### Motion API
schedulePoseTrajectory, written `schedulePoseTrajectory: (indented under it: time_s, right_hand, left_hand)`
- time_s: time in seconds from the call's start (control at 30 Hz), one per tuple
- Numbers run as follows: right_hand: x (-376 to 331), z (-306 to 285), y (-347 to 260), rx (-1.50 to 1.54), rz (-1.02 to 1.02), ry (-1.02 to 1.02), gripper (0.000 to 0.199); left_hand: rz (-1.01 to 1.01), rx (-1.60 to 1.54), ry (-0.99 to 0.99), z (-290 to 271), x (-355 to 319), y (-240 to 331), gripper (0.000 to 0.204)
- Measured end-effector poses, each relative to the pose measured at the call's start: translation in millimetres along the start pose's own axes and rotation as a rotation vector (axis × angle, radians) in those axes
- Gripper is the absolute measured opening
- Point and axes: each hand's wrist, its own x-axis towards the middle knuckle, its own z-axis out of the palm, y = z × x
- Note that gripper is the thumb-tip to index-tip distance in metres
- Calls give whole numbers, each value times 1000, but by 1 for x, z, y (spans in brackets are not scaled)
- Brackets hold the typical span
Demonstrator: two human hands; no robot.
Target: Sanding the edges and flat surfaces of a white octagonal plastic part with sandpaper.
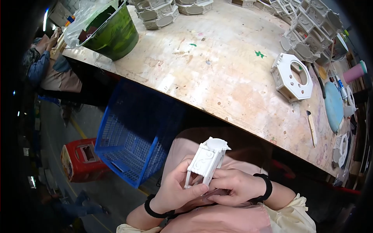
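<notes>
Over my lap I hold a white ornamental casting (pixel 204 160), box-like, with scroll relief on its side, a round plate on top and open legs below. My left hand (pixel 176 190) is closed around its lower left side, thumb across the bottom. My right hand (pixel 235 186) has curled fingers against its lower right side; the fingertips are partly hidden behind the casting and my left thumb, so any small tool there cannot be made out. On the table to the right lies a white octagonal casting (pixel 285 73) with a round opening, and near it a knife with a pale handle (pixel 312 130).
The stained worktable (pixel 217 77) slants across in front of me. A green bucket (pixel 120 37) with a plastic bag stands far left. Stacked white castings (pixel 311 29) sit far right, near a pale blue disc (pixel 333 106). A blue crate (pixel 134 143) and red container (pixel 83 163) stand left; another person (pixel 58 72) sits beyond.
</notes>
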Motion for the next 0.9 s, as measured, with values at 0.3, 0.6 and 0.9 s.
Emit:
schedulePoseTrajectory:
  time_s: [0.3,0.6,0.9]
  right_hand:
    - [-1,6,3,-228,-101,44,16]
    - [3,8,2,-285,-155,83,15]
    - [1,7,1,-313,-147,78,15]
  left_hand:
    - [177,258,-79,1,-1,6,38]
    - [200,285,-101,-1,-2,6,39]
    - [200,350,-104,1,-1,7,44]
